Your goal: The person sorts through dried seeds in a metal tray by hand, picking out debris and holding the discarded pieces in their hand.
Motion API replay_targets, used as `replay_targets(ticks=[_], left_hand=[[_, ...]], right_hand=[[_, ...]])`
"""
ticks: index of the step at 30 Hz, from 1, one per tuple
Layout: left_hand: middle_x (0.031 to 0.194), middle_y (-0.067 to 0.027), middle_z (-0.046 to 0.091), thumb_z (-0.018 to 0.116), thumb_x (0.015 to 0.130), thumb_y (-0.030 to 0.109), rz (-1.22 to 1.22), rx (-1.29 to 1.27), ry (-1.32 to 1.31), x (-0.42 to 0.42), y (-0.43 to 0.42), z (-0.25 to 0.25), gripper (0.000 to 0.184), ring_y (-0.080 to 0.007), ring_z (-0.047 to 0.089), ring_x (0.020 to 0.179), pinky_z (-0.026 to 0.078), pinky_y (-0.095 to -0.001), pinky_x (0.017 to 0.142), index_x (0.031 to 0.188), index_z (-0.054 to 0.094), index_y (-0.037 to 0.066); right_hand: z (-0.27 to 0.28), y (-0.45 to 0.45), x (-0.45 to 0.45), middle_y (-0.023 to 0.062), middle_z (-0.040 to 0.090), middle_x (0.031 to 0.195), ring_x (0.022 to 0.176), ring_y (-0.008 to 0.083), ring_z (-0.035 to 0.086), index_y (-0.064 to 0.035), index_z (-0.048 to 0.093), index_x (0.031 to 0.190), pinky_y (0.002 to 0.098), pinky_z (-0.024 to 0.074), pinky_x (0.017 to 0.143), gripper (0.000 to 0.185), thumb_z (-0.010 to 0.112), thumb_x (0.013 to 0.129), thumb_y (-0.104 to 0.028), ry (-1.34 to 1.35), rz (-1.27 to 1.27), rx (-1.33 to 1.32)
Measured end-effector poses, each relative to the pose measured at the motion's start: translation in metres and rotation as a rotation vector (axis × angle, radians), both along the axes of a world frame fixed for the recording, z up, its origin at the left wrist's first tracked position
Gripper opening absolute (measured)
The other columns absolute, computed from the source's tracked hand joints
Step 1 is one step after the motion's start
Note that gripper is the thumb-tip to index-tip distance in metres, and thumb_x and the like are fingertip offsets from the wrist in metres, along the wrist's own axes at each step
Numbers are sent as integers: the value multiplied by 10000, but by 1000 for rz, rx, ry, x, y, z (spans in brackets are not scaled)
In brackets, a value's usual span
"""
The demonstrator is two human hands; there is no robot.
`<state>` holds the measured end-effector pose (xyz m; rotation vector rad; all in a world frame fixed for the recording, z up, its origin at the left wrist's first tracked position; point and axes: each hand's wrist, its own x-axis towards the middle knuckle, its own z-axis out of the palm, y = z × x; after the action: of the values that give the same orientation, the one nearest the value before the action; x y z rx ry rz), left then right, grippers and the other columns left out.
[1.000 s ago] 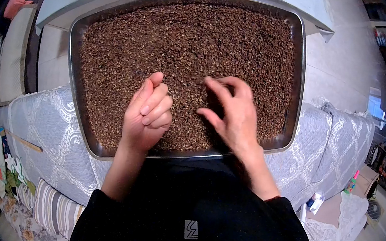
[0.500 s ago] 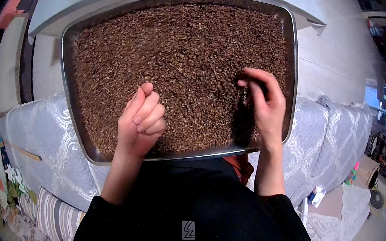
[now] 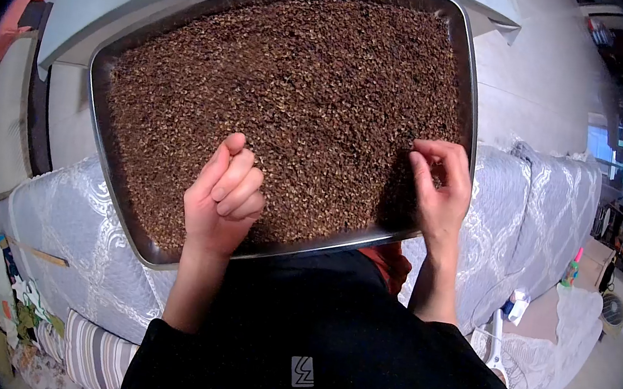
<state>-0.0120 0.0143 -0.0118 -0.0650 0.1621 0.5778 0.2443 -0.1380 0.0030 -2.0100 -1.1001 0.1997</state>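
Right hand [image 3: 445, 184] moved nearer tray's [image 3: 119, 206] right edge, thumb and fingertips pinched; left hand [image 3: 225, 192] loosely curled, contents unclear

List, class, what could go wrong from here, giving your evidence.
The right hand works close to the tray's side, so a flick might send bits onto the sofa cover.

The tray's near edge lies against the person's black top; leaning forward could tip it.

The left forearm crosses that edge and might nudge it.
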Motion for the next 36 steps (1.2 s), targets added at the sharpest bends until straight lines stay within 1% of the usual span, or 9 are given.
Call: replay_targets(ticks=[6, 10, 13, 15, 20, 27, 32, 35, 36], left_hand=[[709, 11, 394, 294, 1112, 229, -14, 77, 97, 5, -4, 1, 375, -71, 357, 560, 291, -207, 455, 1300, 551, 31], [672, 34, 380, 367, 1097, 214, -14, 155, 200, 6, -6, 3, 322, -51, 327, 534, 260, -187, 434, 1220, 599, 28], [640, 55, 355, 417, 1084, 206, -37, 221, 327, 7, -10, 6, 296, -36, 302, 515, 237, -184, 433, 1142, 620, -3], [633, 61, 346, 432, 1078, 200, -88, 325, 415, 6, -10, 5, 292, -32, 298, 514, 229, -188, 435, 1125, 618, -20], [691, 73, 518, 592, 987, 87, -269, 543, 669, 21, -13, 18, 157, 7, 411, 561, 299, -168, 488, 1054, 670, -33], [797, 70, 625, 718, 912, 72, -201, 969, 1025, 41, -26, 17, 153, 8, 526, 719, 416, -155, 640, 1048, 696, 4], [1020, -27, 683, 699, 919, 41, -198, 875, 985, 36, -22, 9, 143, -96, 624, 998, 508, -269, 913, 1048, 674, -14], [699, 37, 536, 537, 1043, 200, -352, 514, 671, 9, 3, 7, 248, -26, 446, 536, 347, -180, 462, 914, 652, 22], [599, 56, 368, 446, 1078, 265, -205, 494, 697, 12, 0, 9, 358, -25, 239, 444, 162, -203, 400, 853, 611, 42]], right_hand=[[-7, 18, -24, 99, 594, 892, 770, 218, 606, -34, 672, 924, 318, 496, 649, 159, 771, 799, -47, -221, 115, -112], [0, 22, -30, 64, 609, 887, 721, 173, 582, -37, 661, 928, 269, 467, 643, 91, 724, 867, -64, 139, 100, -25], [14, 19, -24, 40, 627, 930, 735, 137, 571, -32, 646, 996, 234, 446, 623, 119, 653, 958, -144, 1141, -150, 56], [10, 19, -12, 89, 644, 984, 858, 152, 593, 18, 607, 1142, 241, 477, 659, 300, 475, 1058, -238, 1658, 42, 465], [12, 30, -23, 151, 663, 1083, 1054, 275, 630, 26, 602, 1183, 374, 541, 883, 361, 448, 1066, -279, 2057, 96, 664], [19, 52, -58, 200, 639, 1174, 1247, 356, 550, 48, 575, 1229, 474, 437, 1083, 468, 362, 1083, -342, 2011, 179, 651], [25, 40, -83, 174, 628, 1251, 1252, 279, 554, 7, 548, 1300, 413, 381, 1112, 361, 453, 1047, -232, 981, 466, 325], [26, 34, -70, 112, 679, 1123, 1104, 212, 627, 3, 630, 1181, 363, 455, 1021, 216, 563, 991, -74, 744, 272, 197], [23, 30, -58, 102, 682, 1096, 1053, 189, 640, 5, 641, 1124, 321, 483, 971, 166, 563, 991, -58, 665, 137, 160]])
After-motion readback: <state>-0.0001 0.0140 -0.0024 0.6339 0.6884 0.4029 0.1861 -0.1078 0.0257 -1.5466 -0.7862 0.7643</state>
